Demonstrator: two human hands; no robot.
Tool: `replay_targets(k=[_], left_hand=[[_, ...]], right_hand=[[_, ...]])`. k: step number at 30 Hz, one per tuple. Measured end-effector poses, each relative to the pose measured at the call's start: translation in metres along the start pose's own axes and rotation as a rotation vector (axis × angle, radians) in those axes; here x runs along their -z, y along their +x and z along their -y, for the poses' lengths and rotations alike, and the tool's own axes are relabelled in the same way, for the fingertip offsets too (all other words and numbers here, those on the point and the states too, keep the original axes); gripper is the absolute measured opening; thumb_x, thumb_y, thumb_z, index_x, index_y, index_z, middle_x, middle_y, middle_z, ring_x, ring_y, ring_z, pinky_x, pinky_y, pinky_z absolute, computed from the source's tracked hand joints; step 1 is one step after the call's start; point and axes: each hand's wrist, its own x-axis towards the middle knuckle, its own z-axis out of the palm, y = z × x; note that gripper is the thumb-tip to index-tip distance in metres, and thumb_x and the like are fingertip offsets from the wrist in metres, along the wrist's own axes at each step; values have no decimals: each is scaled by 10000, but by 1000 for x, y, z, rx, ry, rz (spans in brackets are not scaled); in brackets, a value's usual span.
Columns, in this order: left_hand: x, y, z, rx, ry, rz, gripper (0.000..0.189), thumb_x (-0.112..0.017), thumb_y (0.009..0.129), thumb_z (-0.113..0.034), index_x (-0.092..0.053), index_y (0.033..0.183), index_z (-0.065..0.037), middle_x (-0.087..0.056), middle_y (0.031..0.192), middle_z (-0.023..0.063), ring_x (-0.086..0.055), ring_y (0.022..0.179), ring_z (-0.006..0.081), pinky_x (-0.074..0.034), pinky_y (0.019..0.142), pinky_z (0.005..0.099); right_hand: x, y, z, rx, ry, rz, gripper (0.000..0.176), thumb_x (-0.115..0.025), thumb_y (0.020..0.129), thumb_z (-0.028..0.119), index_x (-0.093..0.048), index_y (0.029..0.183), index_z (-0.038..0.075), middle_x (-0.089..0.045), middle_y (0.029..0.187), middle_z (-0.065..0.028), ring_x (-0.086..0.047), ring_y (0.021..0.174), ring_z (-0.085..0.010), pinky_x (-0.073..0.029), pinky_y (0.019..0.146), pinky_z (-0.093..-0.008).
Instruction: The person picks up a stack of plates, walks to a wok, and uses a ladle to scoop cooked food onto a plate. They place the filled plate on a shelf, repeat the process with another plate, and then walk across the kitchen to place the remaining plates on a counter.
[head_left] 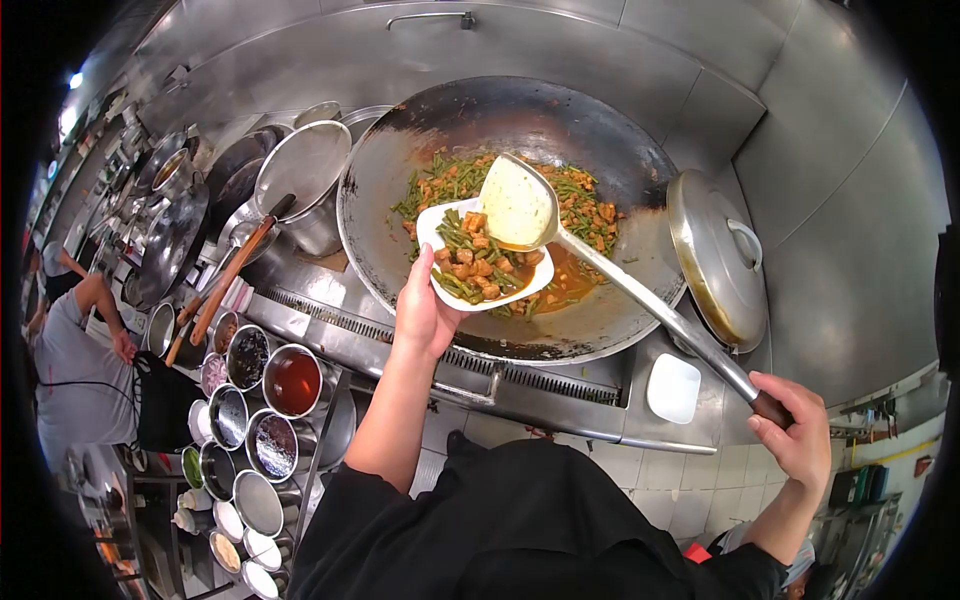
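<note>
My left hand [427,308] grips the near left edge of a white square bowl [536,283], which holds green beans and browned chunks in sauce. Its fingers are partly hidden under the bowl. My right hand [797,428] is closed round the dark wooden end of a long metal ladle [640,294]. The ladle's broad, sauce-coated head is over the bowl's upper right part. Both are above a large wok [600,120], where more beans and chunks [590,210] lie in reddish-brown sauce.
A domed lid [715,260] leans right of the wok, with an empty white bowl [673,388] nearer me. Left are a round strainer [303,163], wooden-handled tools [232,268] and several seasoning pots [292,381]. Another person [85,360] stands far left; someone is partly visible at lower right.
</note>
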Motion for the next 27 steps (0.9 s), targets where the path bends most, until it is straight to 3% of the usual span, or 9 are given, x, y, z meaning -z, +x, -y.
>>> replay_targets(k=[1, 5, 10, 13, 17, 19, 20, 27], left_hand=[[-1, -1, 0, -4, 5, -9, 565, -352, 1050, -444, -367, 1448, -43, -514, 1405, 156, -571, 1230, 326, -540, 926, 514], [-2, -3, -2, -27, 6, -7, 563, -359, 1049, -442, -374, 1446, -42, -514, 1405, 155, -567, 1237, 325, -537, 940, 507], [2, -3, -5, -50, -28, -43, 554, -361, 1049, -440, -400, 1432, -42, -529, 1391, 146, -572, 1230, 307, -527, 968, 479], [7, -7, -10, -47, -9, -57, 548, -359, 1051, -433, -404, 1430, -41, -540, 1380, 141, -574, 1227, 302, -518, 983, 474], [12, -14, -17, -77, -31, -28, 547, -356, 1053, -429, -404, 1436, -42, -540, 1382, 132, -569, 1233, 296, -504, 1004, 464], [19, -19, -20, -91, -23, -58, 548, -363, 1051, -427, -402, 1438, -40, -525, 1401, 135, -558, 1246, 298, -494, 1016, 465], [20, -21, -22, -94, -36, -57, 546, -367, 1051, -422, -401, 1439, -39, -522, 1404, 134, -552, 1253, 296, -486, 1025, 465], [29, -49, -42, -138, -20, -88, 538, -382, 1057, -395, -386, 1441, -18, -511, 1415, 134, -532, 1277, 280, -451, 1063, 441]], right_hand=[[0, -2, -2, 89, -87, -54, 471, -753, 745, 138, -651, 1182, -4, -683, 912, -144, -623, 747, -231, -488, 711, -304], [2, -15, -15, 11, -42, -101, 476, -762, 739, 139, -653, 1180, -4, -677, 875, -101, -618, 755, -195, -488, 714, -294], [7, -27, -31, -385, 515, -53, 490, -740, 772, 86, -607, 1234, -7, -638, 829, -3, -558, 653, -80, -433, 557, -227], [-5, -22, -37, -478, 565, -77, 482, -720, 785, 65, -598, 1248, 8, -645, 825, -4, -540, 608, -58, -396, 499, -212], [-26, 5, -43, -532, 299, -39, 451, -707, 790, 95, -618, 1230, 47, -675, 817, -37, -579, 614, -108, -447, 543, -259], [-35, 22, -44, -421, -62, 89, 427, -694, 799, 137, -631, 1218, 80, -694, 829, -86, -616, 638, -180, -486, 612, -312], [-39, 31, -42, -384, -98, 102, 414, -689, 802, 169, -638, 1204, 82, -690, 841, -118, -639, 685, -236, -499, 678, -346], [-64, 99, -29, -459, 23, 361, 399, -659, 838, 150, -630, 1217, 29, -666, 789, -73, -616, 598, -150, -506, 515, -319]])
